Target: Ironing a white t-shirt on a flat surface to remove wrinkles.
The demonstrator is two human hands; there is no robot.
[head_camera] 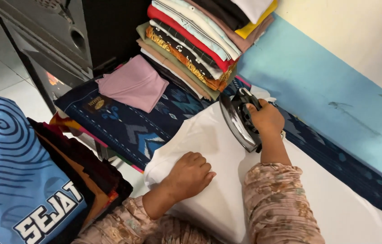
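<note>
Head view, the only one: right hand point(267, 118) had its fingers wrapped tight round the handle of a black clothes iron point(240, 118). The iron was tipped up on its edge, shiny soleplate facing left, at the far end of a white garment point(331, 199). Left hand point(190, 174) lay palm down on the same white garment near its left edge, fingers loosely curled and gripping nothing, just pinning the cloth flat. The garment was spread over a dark blue patterned cloth point(127, 129) serving as the ironing pad, apparently on the floor beside a blue and cream wall point(326, 86). A folded pink cloth point(134, 83) sat on the pad further out, well apart from both hands. Behind it, a tall stack of folded clothes point(200, 40) leaned against the wall. Near left, a second pile topped by a blue printed shirt point(14, 180). A dark cabinet point(51, 40) stood at top left. Both sleeves were floral, pinkish. Judgement on doing the pressing well: the soleplate needed to sit fully flat before any stroke; the pinning hand was best kept well clear of the hot plate, with the cloth pulled taut away from the iron so no crease got pressed in; strokes best run out from the held edge. Heat setting could not be told.
</note>
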